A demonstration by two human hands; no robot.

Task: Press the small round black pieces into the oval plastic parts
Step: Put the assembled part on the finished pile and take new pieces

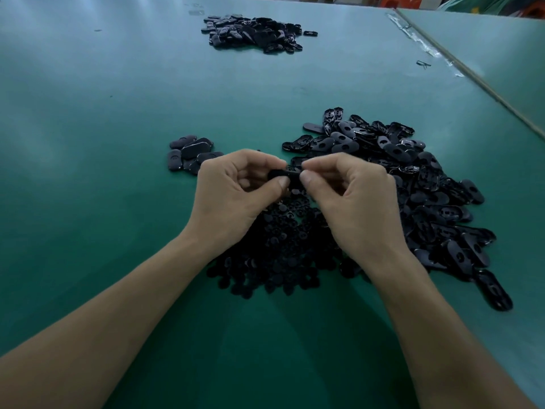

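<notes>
Both hands are up in the middle of the green table (pixel 88 172), a bit toward the near edge, working on one oval plastic part (pixel 284 175) held between them just above the surface. The left hand (pixel 236 187) has its thumb and forefinger pinched on the left end of it, with the other fingers curled in underneath. The right hand (pixel 348 190) is doing the same on the right end, thumb tip and forefinger tip squeezed together right at the part. Can't tell if there's a round piece between those fingertips, it's all black on black and too small.

Directly under the hands and wrists is the heap of small round black pieces (pixel 280 249), spreading toward the near edge. Touching it on the right side is the big pile of oval parts (pixel 413 178), running from mid-table down toward the near right, many showing a hole in the middle. Just left of the left hand sits a small cluster of oval parts (pixel 191 153), lying smooth side up, apart from the big pile.

Way off by the far edge there's a second far pile (pixel 253 32) of the same black ovals, with a single loose oval (pixel 310 33) just beside it on the right. Along the right edge a taped seam (pixel 427 48) joins a neighbouring table.
</notes>
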